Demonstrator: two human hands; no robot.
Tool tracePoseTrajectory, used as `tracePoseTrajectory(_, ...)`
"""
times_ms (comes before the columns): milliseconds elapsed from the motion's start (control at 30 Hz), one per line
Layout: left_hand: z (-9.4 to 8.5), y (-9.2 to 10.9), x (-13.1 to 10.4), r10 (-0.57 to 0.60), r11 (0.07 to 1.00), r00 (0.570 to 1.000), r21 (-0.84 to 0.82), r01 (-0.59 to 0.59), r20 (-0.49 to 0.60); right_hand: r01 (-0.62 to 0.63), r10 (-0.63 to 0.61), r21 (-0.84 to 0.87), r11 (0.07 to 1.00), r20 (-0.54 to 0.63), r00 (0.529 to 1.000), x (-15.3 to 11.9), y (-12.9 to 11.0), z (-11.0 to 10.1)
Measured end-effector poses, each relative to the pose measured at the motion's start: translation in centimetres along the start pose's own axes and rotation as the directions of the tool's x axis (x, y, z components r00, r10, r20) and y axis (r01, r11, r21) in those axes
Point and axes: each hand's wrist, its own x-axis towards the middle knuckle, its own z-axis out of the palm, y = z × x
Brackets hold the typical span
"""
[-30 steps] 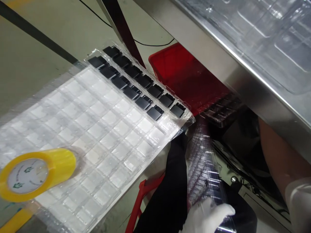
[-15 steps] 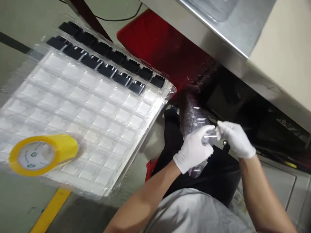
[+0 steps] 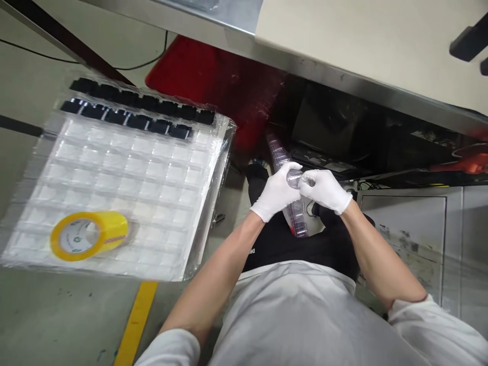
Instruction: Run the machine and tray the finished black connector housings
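Over my lap I have what looks like a stack of clear plastic trays (image 3: 299, 221), stood on edge with its long side running away from me. My left hand (image 3: 275, 192), in a white glove, is closed around the stack's middle, its thumb on the upper edge. Against it, my right hand (image 3: 323, 190), gloved too, pinches with thumb and fingertips at the stack's edge. Whatever lies between those fingertips is too small to make out. The stack's far end reaches below the table edge.
To the left lies a pile of clear trays (image 3: 152, 193) with two rows of black parts (image 3: 137, 122) at its far side. A roll of yellow tape (image 3: 110, 231) rests on top. Ahead is a table edge (image 3: 305, 71); a red surface (image 3: 186, 66) shows beneath it.
My view has turned, so the table edge and tray pile have shifted. Both hands stay together at the stack; the right hand's fingers have come closer to the left hand.
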Motion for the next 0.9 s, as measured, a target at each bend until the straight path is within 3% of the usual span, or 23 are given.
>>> tracePoseTrajectory(233,2.7,0.8,-0.9,0.009,0.981,0.978,0.192,0.032,-0.21,0.0,0.005,0.209,0.978,-0.022,1.0,0.5,1.3,0.7)
tracePoseTrajectory(467,3.7,0.7,-1.6,0.051,0.966,0.959,0.257,0.023,-0.28,-0.006,0.044,0.28,0.96,-0.128,0.991,0.0,2.9,0.8)
tracePoseTrajectory(633,1.9,-1.1,-2.4,0.003,0.977,0.941,0.201,0.069,-0.339,-0.055,0.148,0.337,0.94,-0.257,0.955,-1.3,6.8,-1.8)
tracePoseTrajectory(767,0.7,-2.4,-3.2,-0.019,0.989,0.905,0.124,0.079,-0.424,-0.133,0.317,0.422,0.897,-0.404,0.858,-3.0,10.7,-4.9)
tracePoseTrajectory(833,0.8,-2.5,-3.4,-0.024,0.991,0.901,0.108,0.078,-0.433,-0.182,0.395,0.459,0.87,-0.424,0.815,-3.5,11.5,-6.1)
tracePoseTrajectory(900,1.7,-2.1,-3.5,-0.008,0.986,0.918,0.15,0.073,-0.396,-0.212,0.405,0.459,0.863,-0.377,0.833,-3.3,10.9,-6.7)
